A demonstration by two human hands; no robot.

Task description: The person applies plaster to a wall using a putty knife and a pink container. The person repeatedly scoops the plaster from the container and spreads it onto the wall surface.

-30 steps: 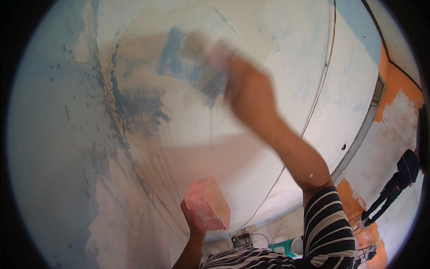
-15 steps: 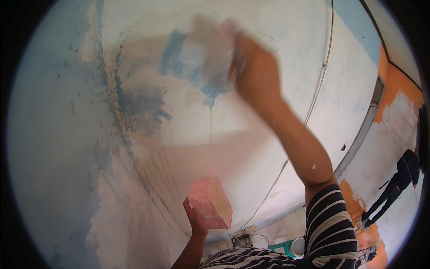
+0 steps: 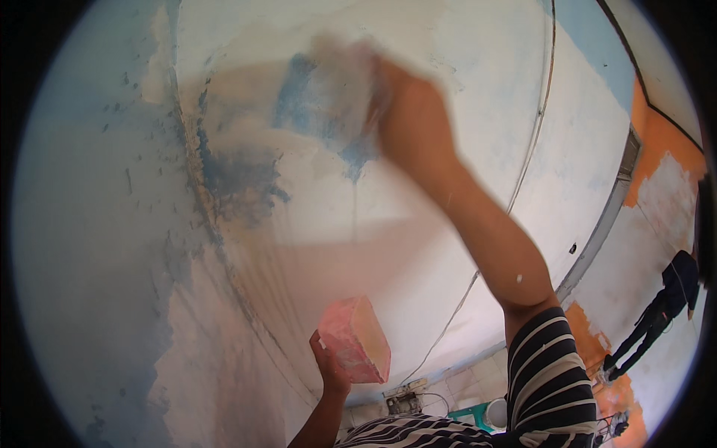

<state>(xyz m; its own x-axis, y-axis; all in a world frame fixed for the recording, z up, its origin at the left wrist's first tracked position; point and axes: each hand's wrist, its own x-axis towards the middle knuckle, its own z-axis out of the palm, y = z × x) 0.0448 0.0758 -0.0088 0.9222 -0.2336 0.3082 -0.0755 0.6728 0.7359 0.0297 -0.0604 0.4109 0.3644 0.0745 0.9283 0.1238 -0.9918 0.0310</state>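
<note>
1. The left hand (image 3: 329, 367), at lower middle, is clamped on the side of a pink container (image 3: 346, 345). Compared with half a second ago, both appear slightly more to the right, as do the wall marks at left.
2. The right hand (image 3: 412, 108), at upper middle, is closed around a blurred tool (image 3: 336, 63). It has moved a little to the left; I cannot tell if the tool touches the wall (image 3: 418, 261).
3. At left, a rough crack (image 3: 196, 183) runs down the wall.
4. The tool's blur hides part of a blue patch (image 3: 296, 93).
5. The right forearm (image 3: 497, 239) covers part of a cable (image 3: 536, 142).
6. At lower right, the striped sleeve (image 3: 549, 366) stands just beside a white bucket (image 3: 496, 413).
7. At far right is a person in dark clothes (image 3: 667, 299).
</note>
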